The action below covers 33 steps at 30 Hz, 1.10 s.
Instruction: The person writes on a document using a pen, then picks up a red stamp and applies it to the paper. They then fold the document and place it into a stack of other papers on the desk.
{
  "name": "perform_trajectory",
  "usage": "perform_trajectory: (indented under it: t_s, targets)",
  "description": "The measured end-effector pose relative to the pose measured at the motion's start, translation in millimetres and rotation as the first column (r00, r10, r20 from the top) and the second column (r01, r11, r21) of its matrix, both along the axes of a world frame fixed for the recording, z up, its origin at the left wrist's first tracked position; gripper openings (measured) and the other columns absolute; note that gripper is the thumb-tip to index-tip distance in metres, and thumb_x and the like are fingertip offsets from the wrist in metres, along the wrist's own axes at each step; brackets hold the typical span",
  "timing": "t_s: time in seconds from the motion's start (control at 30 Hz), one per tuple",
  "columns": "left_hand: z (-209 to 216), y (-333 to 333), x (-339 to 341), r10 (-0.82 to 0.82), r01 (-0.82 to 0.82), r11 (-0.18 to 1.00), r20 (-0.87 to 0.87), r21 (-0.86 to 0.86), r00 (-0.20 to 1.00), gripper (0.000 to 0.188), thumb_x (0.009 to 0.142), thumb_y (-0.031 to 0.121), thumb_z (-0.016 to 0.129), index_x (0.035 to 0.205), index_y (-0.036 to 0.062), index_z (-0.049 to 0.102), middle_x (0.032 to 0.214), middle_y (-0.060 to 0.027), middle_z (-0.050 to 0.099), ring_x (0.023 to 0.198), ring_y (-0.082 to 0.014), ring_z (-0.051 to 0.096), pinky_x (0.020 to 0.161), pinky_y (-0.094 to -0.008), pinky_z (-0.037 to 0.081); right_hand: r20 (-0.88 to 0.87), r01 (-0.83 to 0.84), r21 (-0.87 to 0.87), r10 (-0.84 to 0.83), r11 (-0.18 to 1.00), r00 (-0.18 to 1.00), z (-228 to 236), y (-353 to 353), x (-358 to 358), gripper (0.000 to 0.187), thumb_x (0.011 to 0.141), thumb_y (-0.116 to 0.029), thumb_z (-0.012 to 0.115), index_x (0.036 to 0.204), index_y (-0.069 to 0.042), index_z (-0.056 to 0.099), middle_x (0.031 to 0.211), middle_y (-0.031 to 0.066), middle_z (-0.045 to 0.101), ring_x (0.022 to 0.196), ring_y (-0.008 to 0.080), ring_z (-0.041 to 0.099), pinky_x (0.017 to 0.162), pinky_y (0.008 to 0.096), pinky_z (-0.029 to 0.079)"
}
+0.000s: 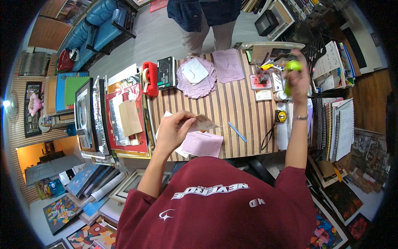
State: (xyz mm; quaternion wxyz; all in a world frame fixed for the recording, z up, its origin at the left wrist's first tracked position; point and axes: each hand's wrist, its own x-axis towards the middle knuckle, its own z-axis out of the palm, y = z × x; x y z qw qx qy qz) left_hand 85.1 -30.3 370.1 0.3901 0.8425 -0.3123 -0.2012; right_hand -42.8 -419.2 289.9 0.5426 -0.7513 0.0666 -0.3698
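My left hand (179, 126) pinches a small paper slip (206, 123) between thumb and fingers, above the near part of the slatted wooden table (253, 118). Under it lie a pink printed form (203, 144) and some white paper. A blue pen (237, 132) rests just right of the slip. At the far right, my right hand (299, 81) is raised with its fingers wrapped round a lime-green tool (294, 65); its ends show above and below the fingers, but its exact kind is unclear. Beside that hand are several pens (268, 66) and a red-edged ink pad (260, 82).
A fanned pile of pink slips (203, 89), a black box (166, 72) and a red tape dispenser (149, 79) stand at the back. A yellow-black tape measure (281, 116) and spiral notebooks (331, 124) lie right. Frames (85, 114) crowd the left. A person (205, 25) stands across the table.
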Motion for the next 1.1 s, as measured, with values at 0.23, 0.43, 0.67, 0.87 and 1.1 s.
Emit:
perform_trajectory:
  t_s: [0.23, 0.43, 0.67, 0.87, 1.1]
  targets:
    - [26, -18, -4, -0.297, 0.291, 0.955, 0.221, 0.058, 0.929, 0.011, 0.082, 0.006, 0.067, 0.092, 0.0036, 0.067, 0.080, -0.0149, 0.069, 0.071, -0.0317, 0.068, 0.063, -0.0377, 0.053, -0.510, -0.585, -0.449, 0.343, 0.676, 0.789, 76, 151, -6, 0.065, 0.081, -0.044, 0.074, 0.124, -0.001, 0.051, 0.103, 0.0154, 0.064, 0.093, 0.0338, 0.065, 0.078, 0.0412, 0.052]
    - [22, -20, -17, -0.362, 0.349, 0.932, 0.270, 0.099, 0.892, 0.007, 0.086, 0.006, 0.065, 0.093, 0.0049, 0.065, 0.081, -0.0110, 0.070, 0.074, -0.0284, 0.070, 0.064, -0.0368, 0.055, -0.505, -0.573, -0.498, 0.319, 0.651, 0.802, 93, 164, -12, 0.061, 0.080, -0.041, 0.075, 0.120, -0.001, 0.052, 0.098, 0.0135, 0.063, 0.091, 0.0322, 0.064, 0.076, 0.0406, 0.050]
    - [21, -11, -31, -0.335, 0.329, 0.941, 0.349, 0.077, 0.875, 0.016, 0.089, 0.009, 0.064, 0.101, 0.0067, 0.054, 0.078, -0.0101, 0.069, 0.069, -0.0280, 0.069, 0.057, -0.0386, 0.052, -0.496, -0.570, -0.543, 0.312, 0.616, 0.810, 90, 174, -13, 0.053, 0.080, -0.040, 0.076, 0.109, -0.002, 0.054, 0.090, 0.0121, 0.062, 0.082, 0.0308, 0.065, 0.071, 0.0393, 0.051]
    - [20, -11, -34, -0.419, 0.396, 0.907, 0.381, 0.140, 0.824, 0.022, 0.090, 0.012, 0.062, 0.108, 0.0075, 0.051, 0.075, -0.0113, 0.067, 0.067, -0.0305, 0.068, 0.056, -0.0401, 0.051, -0.551, -0.629, -0.527, 0.334, 0.572, 0.765, 73, 174, -14, 0.042, 0.084, -0.038, 0.071, 0.101, -0.004, 0.053, 0.085, 0.0122, 0.060, 0.078, 0.0320, 0.065, 0.066, 0.0417, 0.051]
    - [-9, -15, -39, -0.474, 0.398, 0.876, 0.337, 0.274, 0.813, 0.034, 0.090, 0.013, 0.061, 0.122, 0.0104, 0.050, 0.077, -0.0119, 0.069, 0.068, -0.0311, 0.068, 0.058, -0.0417, 0.051, -0.474, -0.628, -0.419, 0.432, 0.656, 0.768, 29, 170, -17, 0.060, 0.087, -0.045, 0.066, 0.124, -0.001, 0.048, 0.097, 0.0186, 0.062, 0.085, 0.0397, 0.064, 0.075, 0.0464, 0.052]
